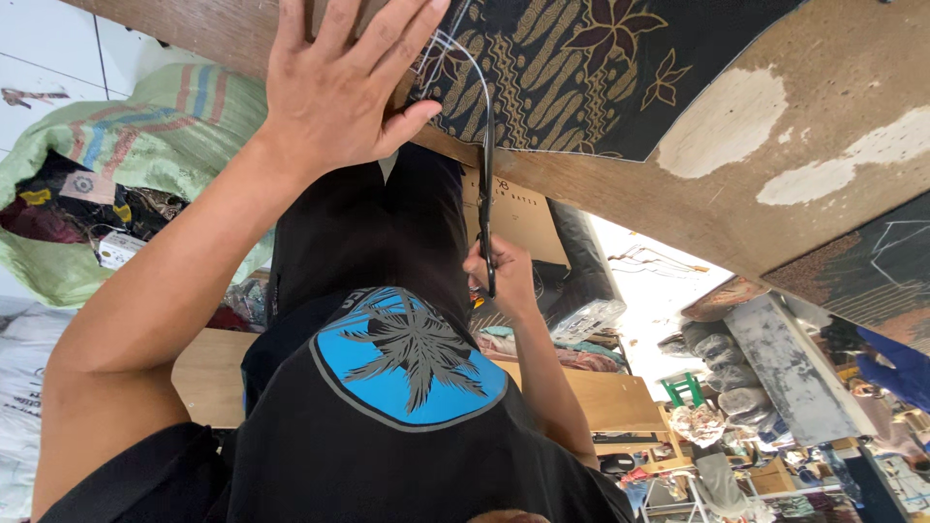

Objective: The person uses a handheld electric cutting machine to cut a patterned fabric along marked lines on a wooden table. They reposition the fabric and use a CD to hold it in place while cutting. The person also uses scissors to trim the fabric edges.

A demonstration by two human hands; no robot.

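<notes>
Fingers of the left hand lie spread apart and flat on the dark patterned fabric at the top middle of the frame, pressing it against the worn wooden table that runs across the upper part of the picture. Just right of that hand, the right hand sits near the centre of the frame with its fingers closed around the handles of a pair of scissors; the dark blades point up toward the edge of the fabric and meet it beside a chalk line drawn on the cloth. That fabric is black with gold leaf and flower motifs and covers the table's upper middle. Below the hands, a black shirt with a blue round palm print fills the lower centre. At the upper left lies a green woven sack stuffed with cloth scraps, and a tan board shows at the lower right.
</notes>
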